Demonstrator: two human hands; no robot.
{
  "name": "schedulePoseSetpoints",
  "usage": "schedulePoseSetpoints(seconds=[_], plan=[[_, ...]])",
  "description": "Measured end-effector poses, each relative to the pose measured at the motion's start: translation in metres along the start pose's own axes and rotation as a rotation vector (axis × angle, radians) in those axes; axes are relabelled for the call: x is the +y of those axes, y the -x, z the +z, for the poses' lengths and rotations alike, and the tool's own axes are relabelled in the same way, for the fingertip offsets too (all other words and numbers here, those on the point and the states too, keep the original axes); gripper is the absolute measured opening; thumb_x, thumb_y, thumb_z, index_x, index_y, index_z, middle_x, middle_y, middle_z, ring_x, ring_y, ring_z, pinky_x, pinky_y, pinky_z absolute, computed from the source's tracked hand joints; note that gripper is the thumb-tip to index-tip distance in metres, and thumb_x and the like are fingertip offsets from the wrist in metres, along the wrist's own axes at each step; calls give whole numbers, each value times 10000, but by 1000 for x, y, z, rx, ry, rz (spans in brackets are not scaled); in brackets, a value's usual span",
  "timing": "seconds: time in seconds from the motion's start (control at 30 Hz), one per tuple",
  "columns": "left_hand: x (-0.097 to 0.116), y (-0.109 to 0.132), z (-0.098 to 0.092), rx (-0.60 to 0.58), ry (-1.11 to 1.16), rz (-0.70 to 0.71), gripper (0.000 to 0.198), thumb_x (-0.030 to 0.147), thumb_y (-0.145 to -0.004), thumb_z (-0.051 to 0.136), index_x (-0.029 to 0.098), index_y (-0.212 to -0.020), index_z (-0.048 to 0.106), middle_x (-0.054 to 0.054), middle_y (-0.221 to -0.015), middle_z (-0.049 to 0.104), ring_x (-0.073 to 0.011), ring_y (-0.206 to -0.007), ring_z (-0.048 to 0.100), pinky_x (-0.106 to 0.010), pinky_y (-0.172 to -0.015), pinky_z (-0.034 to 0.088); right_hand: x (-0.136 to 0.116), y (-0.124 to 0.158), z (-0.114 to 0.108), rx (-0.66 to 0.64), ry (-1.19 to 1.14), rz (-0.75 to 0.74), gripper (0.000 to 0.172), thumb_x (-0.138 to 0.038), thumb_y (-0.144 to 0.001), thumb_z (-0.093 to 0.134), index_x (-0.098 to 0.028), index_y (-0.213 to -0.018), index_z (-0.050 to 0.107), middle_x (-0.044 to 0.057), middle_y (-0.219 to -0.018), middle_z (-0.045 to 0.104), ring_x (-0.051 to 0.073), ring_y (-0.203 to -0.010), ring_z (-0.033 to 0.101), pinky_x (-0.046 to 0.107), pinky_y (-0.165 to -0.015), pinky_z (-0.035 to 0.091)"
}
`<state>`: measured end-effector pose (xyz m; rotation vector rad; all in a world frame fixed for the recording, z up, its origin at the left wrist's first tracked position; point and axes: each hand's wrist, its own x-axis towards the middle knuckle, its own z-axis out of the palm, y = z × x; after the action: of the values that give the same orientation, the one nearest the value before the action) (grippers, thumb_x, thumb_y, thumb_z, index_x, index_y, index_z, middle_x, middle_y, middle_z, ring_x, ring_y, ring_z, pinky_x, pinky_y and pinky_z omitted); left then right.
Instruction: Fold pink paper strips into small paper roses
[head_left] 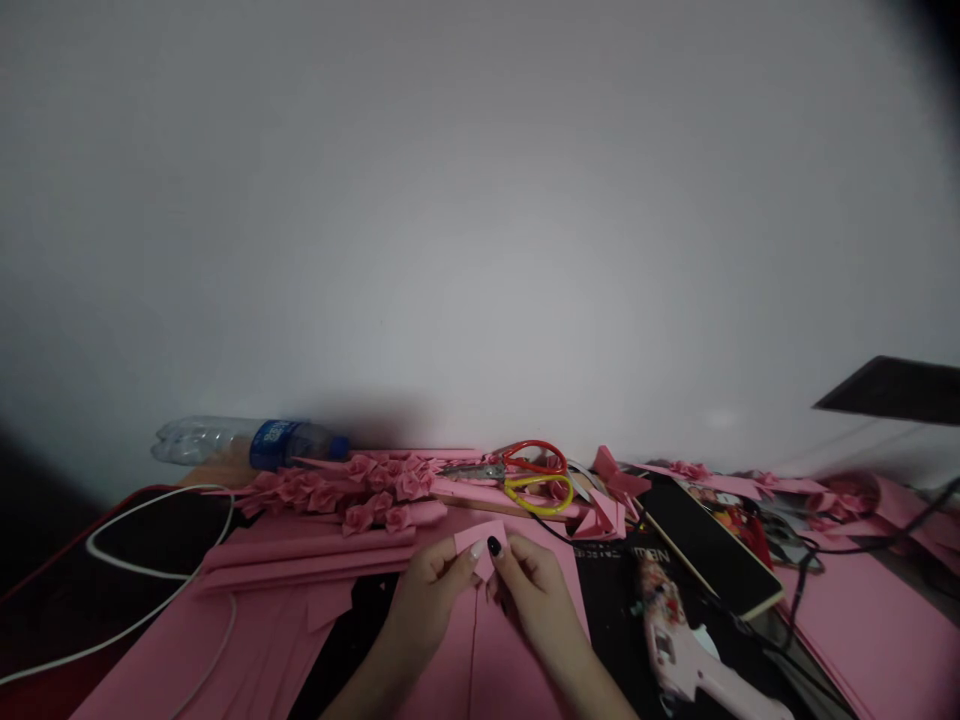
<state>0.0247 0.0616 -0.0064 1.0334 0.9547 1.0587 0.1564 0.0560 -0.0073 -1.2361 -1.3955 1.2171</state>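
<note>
Between both hands is a small piece of pink paper (491, 530), pinched near its lower edge. My left hand (431, 590) grips its left side, thumb on top. On the right side, the dark-nailed thumb of my right hand (536, 590) presses the paper, close to the other thumb. Beneath the hands lie larger pink sheets (510, 670) with a dark gap line down the middle. Just beyond the paper rest scissors (538, 478) with one red and one yellow handle. Folded pink paper roses (382, 490) are heaped behind my left hand.
A clear plastic bottle (217, 440) lies by the wall at left, near a looped white cable (135, 570). Rolled pink paper (307, 550) sits left of my hands. To the right are a hot glue gun (675, 640), a phone (712, 545) and stacked pink sheets (885, 620).
</note>
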Motion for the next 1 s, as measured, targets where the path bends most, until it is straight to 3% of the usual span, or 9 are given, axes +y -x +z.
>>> schedulePoseSetpoints(seconds=[0.13,0.17,0.27,0.37,0.47,0.57,0.8,1.0], plan=[[4,0,0,21,141,-79,314,420,-673,652,141,-814,680,-53,-788,689,-191,-783,609,-308,-764,477,-4,-1,-2,208,-19,-129,146,-289,-782,589,-175,-702,547,-14,-637,534,125,-578,489,211,-535,392],[4,0,0,29,149,-96,340,428,-658,663,142,-841,683,-63,-821,699,-202,-815,616,-320,-785,480,-6,-1,-3,226,-8,-157,93,-268,-773,596,-177,-780,585,9,-720,579,143,-647,526,225,-588,421],[1,1,0,51,142,-142,401,436,-628,685,139,-898,678,-76,-860,711,-216,-843,637,-334,-788,497,-11,0,-4,142,28,-191,181,-240,-805,545,-186,-944,648,68,-915,643,190,-818,576,277,-731,452],[0,1,0,77,115,-206,419,437,-649,663,133,-936,651,-71,-821,713,-197,-711,673,-335,-719,526,-12,1,-3,63,39,-179,215,-230,-840,489,-192,-935,677,64,-844,662,190,-758,589,284,-700,465],[1,1,1,129,33,-273,383,432,-693,619,130,-927,631,-56,-754,705,-172,-564,671,-299,-597,536,-10,2,-2,56,86,-167,213,-213,-845,479,-190,-892,686,36,-703,639,166,-629,563,249,-579,448],[3,2,1,153,-25,-260,340,431,-715,591,132,-874,626,-37,-685,689,-158,-501,658,-256,-511,520,-8,3,-1,70,174,-209,215,-166,-837,479,-185,-786,687,23,-650,614,156,-608,545,234,-560,424],[3,3,4,185,-66,-180,288,428,-717,569,143,-679,555,11,-530,614,-143,-409,616,-211,-411,465,-4,6,-1,106,321,-267,227,-129,-829,482,-197,-873,695,39,-714,666,164,-626,599,251,-591,463],[3,2,3,192,-79,-167,289,433,-718,555,148,-675,538,22,-521,596,-145,-409,613,-220,-408,462,-4,7,-2,93,390,-390,287,-108,-818,488,-212,-1001,683,77,-890,709,199,-804,647,305,-735,506]])
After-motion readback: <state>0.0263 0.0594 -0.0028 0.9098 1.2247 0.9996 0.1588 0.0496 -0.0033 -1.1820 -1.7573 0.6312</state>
